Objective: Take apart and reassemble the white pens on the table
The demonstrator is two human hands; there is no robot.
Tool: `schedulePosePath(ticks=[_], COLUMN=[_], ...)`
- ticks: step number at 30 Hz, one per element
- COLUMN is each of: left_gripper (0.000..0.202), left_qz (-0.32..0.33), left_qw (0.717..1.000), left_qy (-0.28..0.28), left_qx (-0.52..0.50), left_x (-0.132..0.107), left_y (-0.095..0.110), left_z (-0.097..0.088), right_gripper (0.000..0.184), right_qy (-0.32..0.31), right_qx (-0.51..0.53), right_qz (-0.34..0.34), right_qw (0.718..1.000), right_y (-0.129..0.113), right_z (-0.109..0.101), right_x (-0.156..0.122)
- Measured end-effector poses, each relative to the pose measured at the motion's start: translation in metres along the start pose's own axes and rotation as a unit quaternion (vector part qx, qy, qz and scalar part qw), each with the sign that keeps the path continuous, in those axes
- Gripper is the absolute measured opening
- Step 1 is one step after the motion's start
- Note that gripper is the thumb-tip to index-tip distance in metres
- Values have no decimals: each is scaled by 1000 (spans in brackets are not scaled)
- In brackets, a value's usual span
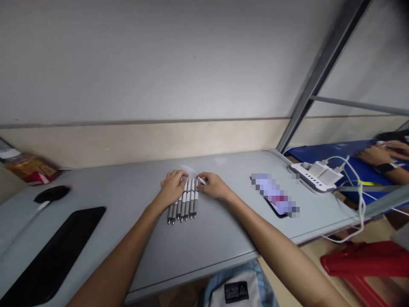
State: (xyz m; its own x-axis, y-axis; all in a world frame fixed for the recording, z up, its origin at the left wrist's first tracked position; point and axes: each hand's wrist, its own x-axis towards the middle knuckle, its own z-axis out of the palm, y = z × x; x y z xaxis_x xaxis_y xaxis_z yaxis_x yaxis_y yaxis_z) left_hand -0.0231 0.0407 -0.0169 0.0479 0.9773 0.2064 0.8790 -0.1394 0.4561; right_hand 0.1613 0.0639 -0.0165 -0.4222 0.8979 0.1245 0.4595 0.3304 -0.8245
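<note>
Several grey-and-white pens [184, 204] lie side by side in a row on the grey desk [204, 243], tips pointing toward me. My left hand [173, 186] rests curled over the far ends of the pens at the left of the row. My right hand [213, 184] is closed in a pinch on a small white piece [202, 181], perhaps a pen cap, at the far end of the rightmost pen. Both forearms reach in from the near edge.
A phone [275, 198] lies right of the pens. A white power strip [315, 177] with chargers and cables sits at the desk's right end. A black mat [54, 251], a black mouse [52, 193] and a red packet [30, 169] lie left. Another person's hands [381, 154] work at far right. A red stool [367, 266] stands below.
</note>
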Motion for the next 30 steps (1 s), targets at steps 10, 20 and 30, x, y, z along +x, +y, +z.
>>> schedulePosePath(ticks=[10, 20, 30], left_gripper=[21, 23, 33], left_qz=[11, 22, 166], left_qw=[999, 999, 982], left_qy=[7, 12, 11], left_qx=[29, 20, 86], left_x=[-2, -2, -21], left_y=[-2, -4, 24], left_z=[2, 1, -1], right_gripper=[33, 29, 30], right_qy=[-17, 46, 98], right_qx=[-25, 16, 236], right_qz=[-26, -2, 58], right_qw=[999, 999, 965], right_y=[-2, -3, -13], right_z=[0, -7, -31], right_x=[-2, 0, -1])
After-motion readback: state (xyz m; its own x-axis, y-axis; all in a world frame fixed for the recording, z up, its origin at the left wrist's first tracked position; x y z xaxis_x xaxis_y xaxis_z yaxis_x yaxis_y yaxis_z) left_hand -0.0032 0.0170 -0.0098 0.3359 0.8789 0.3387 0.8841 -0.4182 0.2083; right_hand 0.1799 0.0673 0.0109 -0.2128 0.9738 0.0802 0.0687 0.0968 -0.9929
